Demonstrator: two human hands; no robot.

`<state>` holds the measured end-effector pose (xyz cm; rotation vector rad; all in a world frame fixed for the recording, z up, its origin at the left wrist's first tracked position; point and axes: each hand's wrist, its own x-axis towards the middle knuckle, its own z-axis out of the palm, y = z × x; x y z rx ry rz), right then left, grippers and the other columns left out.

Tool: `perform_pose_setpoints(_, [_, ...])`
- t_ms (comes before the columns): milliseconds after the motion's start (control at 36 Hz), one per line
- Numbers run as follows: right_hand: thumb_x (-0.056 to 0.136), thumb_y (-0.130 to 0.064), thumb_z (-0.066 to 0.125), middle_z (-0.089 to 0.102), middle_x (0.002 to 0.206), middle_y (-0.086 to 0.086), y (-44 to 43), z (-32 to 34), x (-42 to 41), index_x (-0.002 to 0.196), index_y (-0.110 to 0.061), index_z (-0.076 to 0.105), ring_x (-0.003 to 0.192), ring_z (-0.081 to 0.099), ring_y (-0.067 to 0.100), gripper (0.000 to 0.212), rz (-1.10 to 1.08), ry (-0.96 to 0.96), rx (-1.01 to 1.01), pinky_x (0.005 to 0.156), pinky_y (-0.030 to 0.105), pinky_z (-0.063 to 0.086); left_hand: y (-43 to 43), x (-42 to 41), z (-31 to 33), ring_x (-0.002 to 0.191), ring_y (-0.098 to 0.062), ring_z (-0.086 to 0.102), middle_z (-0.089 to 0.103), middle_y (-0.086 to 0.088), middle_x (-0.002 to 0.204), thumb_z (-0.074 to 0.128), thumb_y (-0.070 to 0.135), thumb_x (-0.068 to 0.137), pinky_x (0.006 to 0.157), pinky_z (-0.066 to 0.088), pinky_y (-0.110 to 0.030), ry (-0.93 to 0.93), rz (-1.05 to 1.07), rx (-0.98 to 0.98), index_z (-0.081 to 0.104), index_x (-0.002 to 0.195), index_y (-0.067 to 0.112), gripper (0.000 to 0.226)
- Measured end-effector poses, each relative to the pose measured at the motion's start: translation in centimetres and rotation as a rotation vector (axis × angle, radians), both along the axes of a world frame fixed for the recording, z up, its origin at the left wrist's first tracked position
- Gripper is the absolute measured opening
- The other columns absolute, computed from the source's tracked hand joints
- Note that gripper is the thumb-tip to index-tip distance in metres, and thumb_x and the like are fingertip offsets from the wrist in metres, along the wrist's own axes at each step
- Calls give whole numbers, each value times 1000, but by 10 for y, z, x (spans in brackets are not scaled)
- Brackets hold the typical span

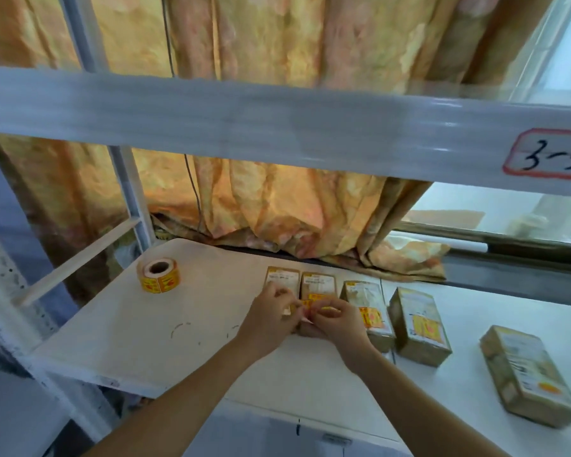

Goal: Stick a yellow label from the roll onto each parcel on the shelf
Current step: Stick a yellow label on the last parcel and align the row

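Bare forearms reach in from the near edge; left hand [272,313] and right hand [335,319] meet over the shelf [145,341], both pinching one yellow label [307,304], apparently peeling it off its backing, just above the two leftmost parcels [282,281]. Risk: label could fold onto itself, stick to fingertips, or go down crooked if pressed before it's lined up; it's small and half hidden, so orientation unclear. Five brown parcels lie flat in a row, long axes running near-to-far, rightmost parcel [528,374] angled and well apart. Three on the right already show yellow. Label roll [159,275] sits far left, lying on its flat side, core hole up, well apart from hands
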<state>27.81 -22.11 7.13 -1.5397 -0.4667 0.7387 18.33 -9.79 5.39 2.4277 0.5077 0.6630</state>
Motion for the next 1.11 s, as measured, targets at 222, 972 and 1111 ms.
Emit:
perform_pose_setpoints(222, [76,-2,71,71,76,20,-59,2,33,82,-11,73,63,59,21,11,-80,-73,-46,55,26,46,-46,54,13,67,-10,62,62,0,70,51,27,93,62,43,-25,136,-46,-573,68,79,14,25])
perform_pose_setpoints(972, [73,-4,73,72,83,13,-254,-12,135,85,-12,75,80,69,24,14,-363,-158,-104,73,33,60,-236,201,-3,66,-14,61,64,-6,75,60,3,82,59,51,-22,247,-343,-568,63,96,9,15])
perform_pose_setpoints(1111, [72,-8,73,73,90,5,-274,-17,157,78,-23,74,81,70,19,16,-403,-247,-194,75,38,60,-257,221,-5,65,-14,61,65,-3,71,62,6,79,55,50,-21,231,-336,-584,65,88,14,12])
